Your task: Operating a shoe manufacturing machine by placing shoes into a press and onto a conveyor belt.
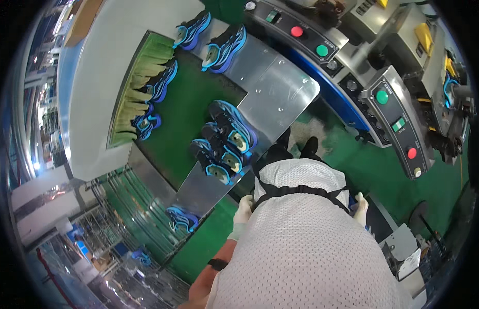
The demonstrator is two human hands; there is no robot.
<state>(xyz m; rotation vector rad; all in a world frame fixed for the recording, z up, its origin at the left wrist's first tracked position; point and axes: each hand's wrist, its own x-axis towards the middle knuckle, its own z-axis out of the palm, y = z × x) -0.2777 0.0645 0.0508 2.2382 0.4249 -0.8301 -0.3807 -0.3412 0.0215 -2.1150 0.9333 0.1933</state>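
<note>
My left hand [243, 210], in a pale glove, hangs beside my white mesh top, its fingers partly hidden by the fabric. On my other side, my right hand [360, 207], also gloved, is curled with dark and blue bits showing beside it. What it grips is mostly hidden. Ahead of my left hand, three black-and-blue sports shoes [224, 141] lie side by side across the green belt [183, 110] and its metal edge. A single blue shoe [183, 219] rests on the metal ledge to the left of that hand.
More shoes [224, 49] stand on the metal plate at the far end. Others sit by the yellowish strip curtain [139, 92] of a white machine housing [95, 87]. A machine with button panels [396, 121] stands to the right. Metal rollers [139, 198] run along the left.
</note>
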